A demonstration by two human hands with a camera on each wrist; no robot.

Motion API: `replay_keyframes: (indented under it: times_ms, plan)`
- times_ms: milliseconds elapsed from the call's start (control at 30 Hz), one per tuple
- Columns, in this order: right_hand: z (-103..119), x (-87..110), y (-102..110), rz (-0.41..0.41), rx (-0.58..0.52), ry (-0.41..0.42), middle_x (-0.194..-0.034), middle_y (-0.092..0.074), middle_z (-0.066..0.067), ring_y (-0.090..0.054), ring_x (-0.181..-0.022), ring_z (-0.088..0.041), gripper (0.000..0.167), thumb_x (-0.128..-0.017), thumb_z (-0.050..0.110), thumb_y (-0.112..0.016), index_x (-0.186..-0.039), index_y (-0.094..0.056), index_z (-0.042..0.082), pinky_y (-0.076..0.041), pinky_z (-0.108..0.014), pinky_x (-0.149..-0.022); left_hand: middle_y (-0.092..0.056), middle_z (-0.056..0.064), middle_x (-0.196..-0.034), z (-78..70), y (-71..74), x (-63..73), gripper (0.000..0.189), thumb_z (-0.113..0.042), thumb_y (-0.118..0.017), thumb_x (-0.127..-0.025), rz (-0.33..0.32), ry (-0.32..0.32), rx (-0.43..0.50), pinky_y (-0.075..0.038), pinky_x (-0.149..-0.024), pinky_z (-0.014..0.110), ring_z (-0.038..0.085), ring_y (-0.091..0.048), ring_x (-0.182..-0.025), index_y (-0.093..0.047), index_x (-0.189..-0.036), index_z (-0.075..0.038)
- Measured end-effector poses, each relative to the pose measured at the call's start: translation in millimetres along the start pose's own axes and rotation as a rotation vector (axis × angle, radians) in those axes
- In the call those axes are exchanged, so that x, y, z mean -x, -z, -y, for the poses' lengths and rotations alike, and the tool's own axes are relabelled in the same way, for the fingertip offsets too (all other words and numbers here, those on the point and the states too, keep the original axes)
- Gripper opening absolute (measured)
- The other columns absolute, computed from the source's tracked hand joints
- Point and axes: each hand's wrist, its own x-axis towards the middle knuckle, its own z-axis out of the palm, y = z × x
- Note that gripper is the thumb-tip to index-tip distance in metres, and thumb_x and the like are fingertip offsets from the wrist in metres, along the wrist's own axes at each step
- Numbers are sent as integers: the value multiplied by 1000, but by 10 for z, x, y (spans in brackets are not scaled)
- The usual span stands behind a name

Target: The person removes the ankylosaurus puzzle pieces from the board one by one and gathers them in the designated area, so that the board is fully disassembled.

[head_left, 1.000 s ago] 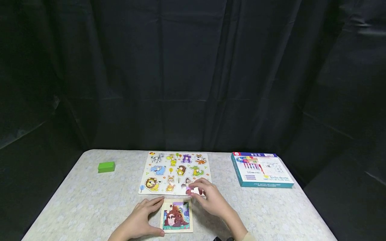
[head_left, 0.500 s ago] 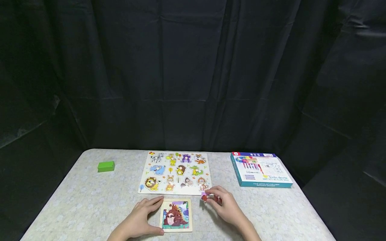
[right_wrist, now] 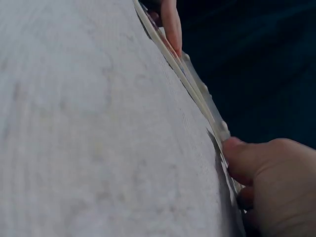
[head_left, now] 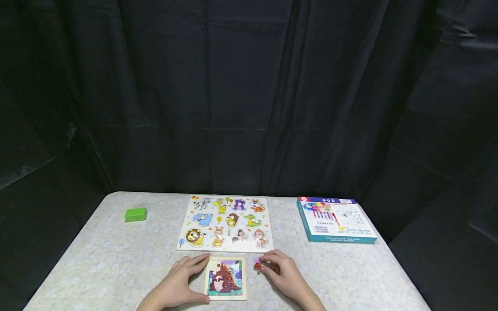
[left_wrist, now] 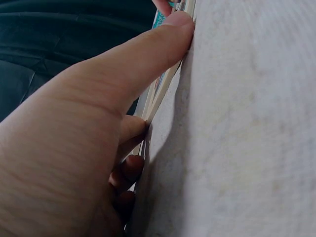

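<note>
Cloth (head_left: 249, 95), black and creased, hangs behind and at both sides, probably to block out whatever lies beyond. Below it spreads the pale patterned surface (head_left: 93, 259), its near edge cut off in the head view. An animal board (head_left: 224, 226) lies flat towards the back, and a printed box (head_left: 336, 219) sits to its right; both look set back to leave reaching room, and the box's finer print is too small to read. Next come the hands: the left hand (head_left: 177, 280) grips by thumb and fingertip, while the right hand (head_left: 285, 274) makes a pinch, both forearms cut off below. Between them the framed puzzle (head_left: 225, 278) lies flat in front of the board, held at its two left corners, seemingly so it cannot slide; a pale patch at its upper left could be an unfilled gap. A green block (head_left: 135, 214) rests well apart at far left. Smallest is the puzzle piece (head_left: 257, 264), red and purple, in the right hand's fingertips just right of the frame; those fingers hide much of it, I cannot make it out from the right wrist, and whether it touches the surface I cannot tell
</note>
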Motion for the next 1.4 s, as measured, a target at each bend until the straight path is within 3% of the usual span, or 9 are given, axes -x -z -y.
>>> replay_keyframes:
  times_ms: [33,233,300,567,767,1000,1133,1200,1400]
  plan:
    - [1,-2,-11,-4,12,9,-111,-73,2,-55,-80,0,15,-96,16,-79,-111,-80,11,-51,-23,-69,-47,7,-165,6,3,3,109,-58,-96,-69,-4,-4,-4,-31,-112,71,48,-43,-141,-55,-155,-6]
    - [15,-9,-43,-11,58,17,-112,-71,4,-54,-79,1,15,-95,12,-80,-110,-80,10,-50,-22,-69,-49,1,-164,29,11,6,109,-63,-94,-68,-23,-10,-43,-41,-101,46,14,-47,-118,-56,-155,-10]
    - [12,-4,-42,-8,63,12,-112,-70,5,-53,-79,1,15,-95,10,-80,-110,-80,11,-50,-22,-69,-49,1,-164,28,11,3,109,-64,-94,-68,-21,-7,-41,-41,-101,45,12,-47,-116,-56,-155,-10]
    - [-10,19,-39,-9,59,-4,-111,-68,7,-53,-79,0,16,-95,9,-80,-110,-79,12,-49,-22,-70,-48,6,-165,11,8,-2,109,-59,-95,-68,2,10,14,-35,-109,66,39,-47,-134,-55,-155,-7]
    - [-1,28,-26,-21,45,-9,-110,-68,8,-53,-80,-1,16,-95,12,-81,-110,-79,14,-48,-23,-71,-47,5,-165,12,-5,-1,109,-59,-96,-68,1,7,12,-34,-110,66,39,-46,-136,-55,-155,-7]
    - [26,1,16,-9,29,6,-112,-68,2,-54,-80,-3,20,-94,18,-82,-113,-78,11,-48,-23,-69,-47,8,-165,10,-9,8,108,-55,-97,-68,3,9,40,-29,-112,73,49,-42,-141,-55,-155,-5]
    - [92,-62,112,38,32,-16,-117,-67,1,-55,-79,-1,25,-95,20,-82,-117,-77,8,-49,-23,-68,-47,6,-165,14,-17,2,109,-57,-96,-68,8,20,31,-32,-111,70,44,-45,-138,-55,-155,-6]
    - [142,-116,172,51,40,-14,-118,-67,0,-55,-78,-1,26,-95,18,-82,-119,-77,8,-50,-23,-67,-47,4,-165,16,-20,-4,110,-60,-95,-68,7,30,25,-36,-109,64,34,-48,-131,-55,-155,-8]
    - [274,-300,255,10,55,50,-121,-68,-1,-56,-80,-5,28,-95,12,-81,-122,-77,6,-50,-23,-67,-47,2,-165,11,-15,-10,110,-62,-94,-67,3,26,14,-38,-107,59,24,-48,-125,-55,-155,-9]
